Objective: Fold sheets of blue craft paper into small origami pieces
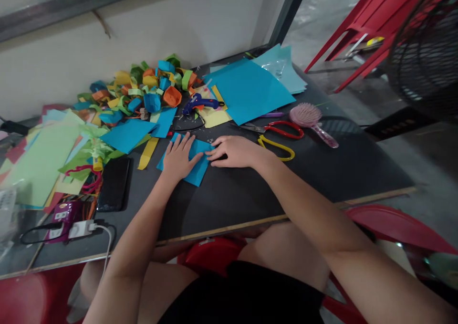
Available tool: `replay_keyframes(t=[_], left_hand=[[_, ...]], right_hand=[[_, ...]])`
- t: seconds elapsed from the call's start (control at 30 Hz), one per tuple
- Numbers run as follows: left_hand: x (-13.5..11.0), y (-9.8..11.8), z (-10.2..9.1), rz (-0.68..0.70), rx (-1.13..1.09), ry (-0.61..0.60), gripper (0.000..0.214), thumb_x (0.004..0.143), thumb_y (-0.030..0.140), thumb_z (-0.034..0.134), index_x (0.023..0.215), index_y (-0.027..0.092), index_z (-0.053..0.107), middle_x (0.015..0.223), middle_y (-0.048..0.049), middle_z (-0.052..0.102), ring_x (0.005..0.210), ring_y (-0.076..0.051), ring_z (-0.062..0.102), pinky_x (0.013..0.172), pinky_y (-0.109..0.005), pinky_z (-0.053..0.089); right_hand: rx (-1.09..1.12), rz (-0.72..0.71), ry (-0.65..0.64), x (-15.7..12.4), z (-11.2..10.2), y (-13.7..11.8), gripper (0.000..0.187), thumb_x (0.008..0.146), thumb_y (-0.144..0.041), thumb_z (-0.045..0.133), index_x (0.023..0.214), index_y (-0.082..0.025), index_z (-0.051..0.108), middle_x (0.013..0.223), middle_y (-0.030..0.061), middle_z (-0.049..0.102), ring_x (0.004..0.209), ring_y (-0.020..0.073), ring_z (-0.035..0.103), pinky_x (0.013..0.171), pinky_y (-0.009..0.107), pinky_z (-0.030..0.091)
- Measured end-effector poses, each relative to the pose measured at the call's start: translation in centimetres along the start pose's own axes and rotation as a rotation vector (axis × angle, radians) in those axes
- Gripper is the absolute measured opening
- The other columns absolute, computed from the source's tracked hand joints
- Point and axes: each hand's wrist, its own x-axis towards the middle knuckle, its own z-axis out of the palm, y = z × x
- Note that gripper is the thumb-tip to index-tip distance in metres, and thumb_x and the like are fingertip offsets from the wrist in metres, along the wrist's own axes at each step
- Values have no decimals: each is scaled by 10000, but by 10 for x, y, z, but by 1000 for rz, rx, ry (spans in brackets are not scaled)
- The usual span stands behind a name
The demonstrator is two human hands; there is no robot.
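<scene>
A small square of blue paper lies on the dark table in front of me. My left hand is spread flat over its left part and presses it down. At the paper's right corner rests my right hand, fingers stretched out and a little apart, with the tips touching the edge. Just beyond my right hand are scissors with a red handle loop and a yellow loop. A yellow paper strip lies left of my left hand.
Folded paper pieces are heaped along the wall, beside a blue glue gun. Large blue sheets and a pink hairbrush lie right. Leftward are a phone, a purple power socket and green paper. A fan stands far right.
</scene>
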Motion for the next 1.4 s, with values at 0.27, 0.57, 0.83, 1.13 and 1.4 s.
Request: replay_keyframes(t=[0.27, 0.57, 0.83, 1.13, 1.4], left_hand=[[0, 6, -5, -131, 3, -59, 854, 808, 805, 324, 1519, 338, 252, 1625, -21, 146, 1483, -406, 103, 1170, -621, 154], [-2, 7, 1, -138, 88, -14, 946, 807, 814, 278, 1548, 240, 152, 1620, -73, 161, 1488, -369, 127, 1182, -572, 158], [0, 4, 2, -161, 93, -23, 988, 778, 841, 285, 1550, 244, 124, 1622, -143, 108, 1487, -387, 108, 1166, -592, 160], [-2, 3, 6, -105, 110, 14, 1002, 778, 828, 338, 1547, 213, 152, 1604, -211, 132, 1476, -414, 132, 1139, -629, 168], [-3, -1, -8, 52, 97, -103, 980, 793, 799, 371, 1550, 240, 93, 1616, -187, 61, 1479, -431, 82, 1077, -747, 113]], right_hand=[[24, 6, 95, -3, 0, 4, 240, 877, -312, 570, 971, -261, 785, 1086, 22, 742, 1116, 244, 657, 951, 379, 532], [-166, 28, 117, 12, 12, 18, 554, 822, 23, 424, 1214, -282, 670, 1301, -37, 622, 1343, 219, 479, 1123, 471, 413], [-141, 272, 224, 6, 4, 9, 339, 846, -114, 471, 911, -250, 775, 1072, -7, 744, 1072, 228, 651, 804, 362, 553], [-38, 398, 322, 20, 25, -16, 270, 868, -378, 557, 914, -158, 706, 970, 112, 684, 857, 212, 632, 586, 273, 424], [370, 390, 246, 18, 18, -13, 509, 915, -428, 426, 482, -172, 504, 564, 41, 629, 419, 83, 431, 450, 251, 261]])
